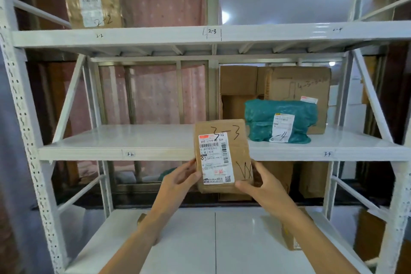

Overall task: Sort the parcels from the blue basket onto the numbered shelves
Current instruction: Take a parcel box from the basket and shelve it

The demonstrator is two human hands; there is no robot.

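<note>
I hold a brown cardboard parcel (235, 147) upright in front of the middle shelf (111, 142). "3-3" is handwritten on its top and a white shipping label covers its left half. My left hand (181, 177) grips its lower left edge. My right hand (261, 181) grips its lower right corner. The shelf edge carries the marks "3-2" (130, 154) at the left and "3-4" (327, 154) at the right. The blue basket is out of view.
A teal bagged parcel (262, 118) marked "-4" lies on the middle shelf at the right, with large cardboard boxes (300, 83) behind it. A brown parcel (93, 6) marked "2-2" stands on the upper shelf (155, 36). Small boxes (291, 239) sit on the lower shelf (200, 240).
</note>
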